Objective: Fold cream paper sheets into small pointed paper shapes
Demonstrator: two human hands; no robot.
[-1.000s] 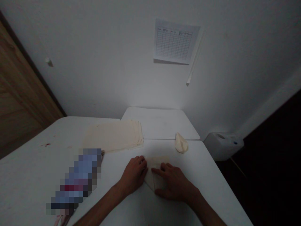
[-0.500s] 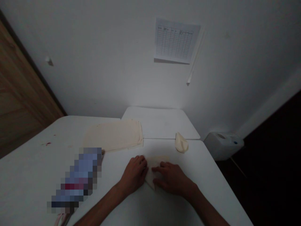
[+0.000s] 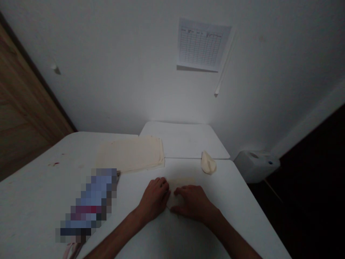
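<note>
My left hand (image 3: 154,198) and my right hand (image 3: 192,203) lie side by side on a small cream cloth (image 3: 181,181) on the white table (image 3: 37,201). Both press down on the cloth with fingers together and slightly curled. Most of the cloth is hidden beneath the hands; only its far edge and a strip between them show. A stack of flat cream cloths (image 3: 131,154) lies behind my left hand. A folded cream cloth (image 3: 208,163) stands upright behind my right hand.
A blurred-out object (image 3: 88,205) lies on the table at the left. A second white table (image 3: 184,140) abuts the wall ahead, under a printed sheet (image 3: 202,45). A white container (image 3: 256,165) sits on the floor at the right. A wooden door (image 3: 21,108) is at the left.
My right hand has slid left and a little away from me over the small cloth, covering more of it. The left hand has stayed nearly still.
</note>
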